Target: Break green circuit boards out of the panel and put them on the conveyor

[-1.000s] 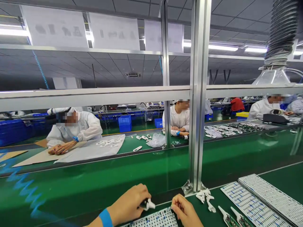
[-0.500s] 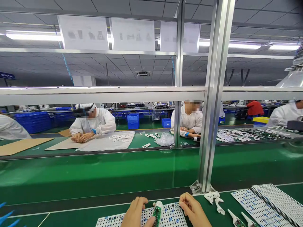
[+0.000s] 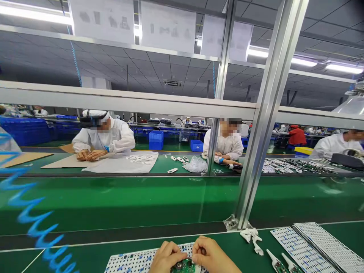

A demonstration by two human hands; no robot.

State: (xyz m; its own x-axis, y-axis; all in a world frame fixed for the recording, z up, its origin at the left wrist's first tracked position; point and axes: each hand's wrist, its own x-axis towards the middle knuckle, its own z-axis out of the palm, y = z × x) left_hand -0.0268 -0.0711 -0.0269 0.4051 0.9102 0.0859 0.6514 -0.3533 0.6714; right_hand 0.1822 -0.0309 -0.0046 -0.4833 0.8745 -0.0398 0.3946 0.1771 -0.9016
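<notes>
Fingers: we see both sets curled and pinched together over one small green circuit board (image 3: pixel 184 265) at the near edge of the worktop (image 3: pixel 85 258); fingertips (image 3: pixel 182 253) of the two hands almost meet above it.
Left hand: our left hand (image 3: pixel 166 259) grips the board's left side, knuckles up.
Right hand: our right hand (image 3: pixel 212 256) pinches the board's right side, thumb tucked in.
Circuit board: one, held between our two hands just above a white perforated tray (image 3: pixel 133 261); part of it runs off the bottom of the view.
White trays: we count one under our hands, and two more long ones (image 3: pixel 318 246) lying side by side at the near right corner of the worktop.
White plastic pieces: a small heap (image 3: pixel 251 237), three or four, by the foot of the metal post (image 3: pixel 267 125); the exact number is hard to tell.
Loose assemblies: two narrow white-and-green parts (image 3: pixel 281 262) lie between the heap and the right-hand trays.
Conveyor: one green belt (image 3: pixel 127 201) runs across, beyond the worktop's far edge.
Blue coiled cable: one (image 3: pixel 31 212), hanging at the left edge of the view.
People opposite: we count three in white coats seated at the far bench: one at left (image 3: pixel 105 138), one in the middle (image 3: pixel 226 142), one at right (image 3: pixel 338 144).
Blue crates: two (image 3: pixel 156 139) stand on the floor behind them.
</notes>
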